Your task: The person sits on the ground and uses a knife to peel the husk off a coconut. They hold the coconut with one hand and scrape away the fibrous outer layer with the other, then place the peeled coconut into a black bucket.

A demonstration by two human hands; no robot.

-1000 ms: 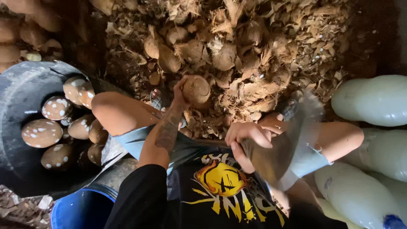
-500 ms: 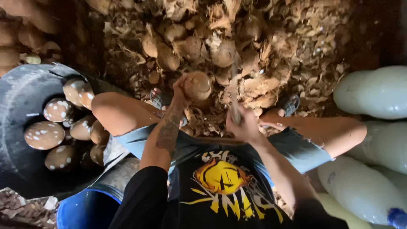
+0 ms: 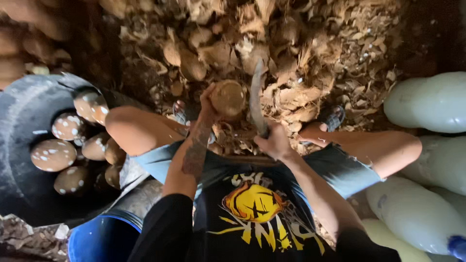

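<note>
The left hand (image 3: 206, 104) grips a coconut (image 3: 228, 97); just right of it, the right hand (image 3: 274, 143) clasps a blade (image 3: 256, 99). Husk pile (image 3: 291, 53) lies beyond the coconut; peeled coconuts (image 3: 73, 140) fill a black tub (image 3: 19, 111) far left.

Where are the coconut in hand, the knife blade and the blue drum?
coconut (image 3: 228, 97), head view, on its round brown face, held in the left hand (image 3: 209, 107).
knife blade (image 3: 255, 97), head view, mid-blade, held by the right hand (image 3: 274, 143).
blue drum (image 3: 104, 237), head view, on its rim.
</note>
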